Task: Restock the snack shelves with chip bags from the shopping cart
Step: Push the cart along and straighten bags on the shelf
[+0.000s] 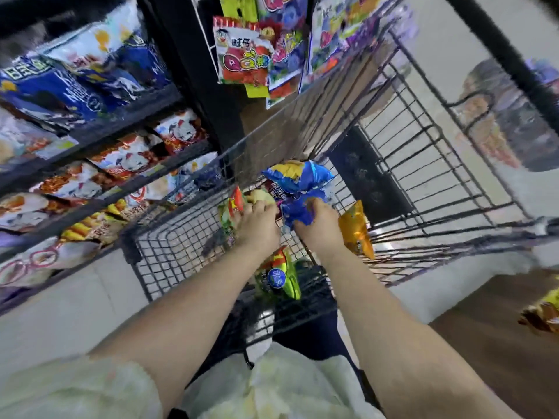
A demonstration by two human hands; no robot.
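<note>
**Hidden, Cropped, Blurred**

The left hand's [257, 226] fingertips sink among loose bags [234, 207]; its grip is unclear. The blue bag [298, 182] covers the right hand's [317, 226] fingers. Shelf bags [39, 89] are cropped at the left edge, their print smeared. A yellow bag [544, 309] is cut off at the right edge.

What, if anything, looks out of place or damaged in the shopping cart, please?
Nothing looks spilled or torn. The blue chip bag is crumpled where the right hand grips it, and an orange chip bag stands on edge by the wire side of the shopping cart. Blur hides finer damage.

Glossy crinkled plastic chip bags [298, 179], black matt metal wire cart [169, 246], smooth pale floor [60, 313]
</note>
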